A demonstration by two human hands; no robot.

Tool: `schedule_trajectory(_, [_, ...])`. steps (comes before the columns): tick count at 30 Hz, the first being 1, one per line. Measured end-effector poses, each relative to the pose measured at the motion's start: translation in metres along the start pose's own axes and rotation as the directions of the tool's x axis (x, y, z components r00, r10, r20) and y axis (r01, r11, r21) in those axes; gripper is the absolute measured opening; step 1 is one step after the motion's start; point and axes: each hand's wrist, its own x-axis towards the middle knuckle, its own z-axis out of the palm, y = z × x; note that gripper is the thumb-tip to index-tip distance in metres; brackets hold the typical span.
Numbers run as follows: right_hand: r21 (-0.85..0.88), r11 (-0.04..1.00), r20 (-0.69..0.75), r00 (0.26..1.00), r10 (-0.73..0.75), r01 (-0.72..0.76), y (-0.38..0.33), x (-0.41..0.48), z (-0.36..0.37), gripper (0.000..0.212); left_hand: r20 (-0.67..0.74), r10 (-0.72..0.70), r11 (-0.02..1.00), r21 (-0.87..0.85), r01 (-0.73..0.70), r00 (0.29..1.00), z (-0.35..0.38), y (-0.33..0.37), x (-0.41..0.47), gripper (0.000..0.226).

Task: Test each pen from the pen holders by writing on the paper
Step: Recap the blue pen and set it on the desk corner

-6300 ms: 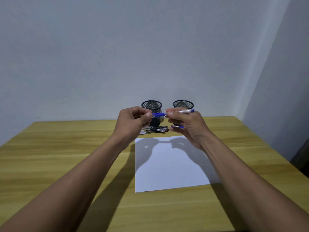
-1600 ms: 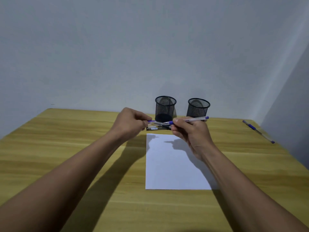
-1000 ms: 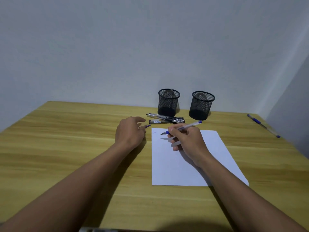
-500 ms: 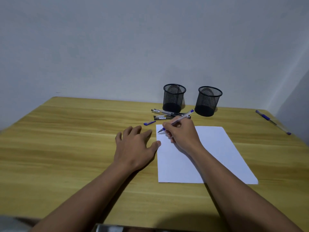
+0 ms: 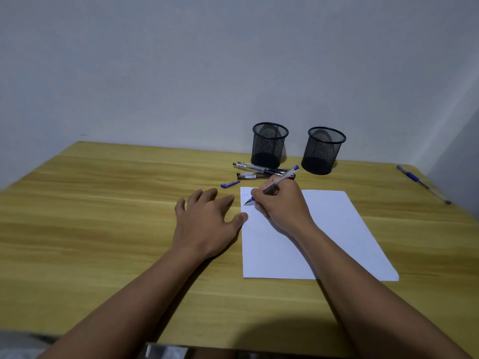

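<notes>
A wooden table (image 5: 103, 229) with yellowish grain fills the lower half of the frame. A plain pale grey wall (image 5: 181, 60) rises behind it, meeting a side wall (image 5: 464, 130) at the right edge.

The counter (image 5: 103, 203) is yellowish wood with long streaky grain. The paper (image 5: 337, 229) is white, with faint blue marks (image 5: 244, 195) near its top corner. The left pen holder (image 5: 269, 145) and right pen holder (image 5: 324, 151) are black mesh. The pen (image 5: 281, 178) over the paper is clear with blue ends, and the loose cap (image 5: 230, 184) is blue.
</notes>
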Motion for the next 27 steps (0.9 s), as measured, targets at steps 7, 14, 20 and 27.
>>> schedule_trajectory(7, [-0.005,1.0,-0.036,0.999,0.011,-0.012,0.0,0.0,-0.001,0.016,-0.006,-0.001,1.0,0.0,0.001,1.0,0.0,0.001,0.0,0.062])
schedule_trajectory(14, [0.0,0.999,-0.07,0.997,0.042,-0.042,0.0,0.002,-0.001,0.013,-0.013,-0.001,1.0,-0.009,0.001,1.0,0.0,0.0,0.0,0.062])
schedule_trajectory(20, [-0.032,0.998,-0.061,0.997,0.049,-0.051,-0.004,0.001,-0.004,0.014,-0.018,-0.002,1.0,-0.008,0.002,1.0,-0.001,0.001,0.001,0.063])
schedule_trajectory(27, [0.265,0.953,-0.088,0.981,0.174,-0.145,-0.018,-0.003,-0.01,0.012,-0.022,-0.007,1.0,-0.024,0.006,1.0,-0.001,0.001,0.002,0.062])
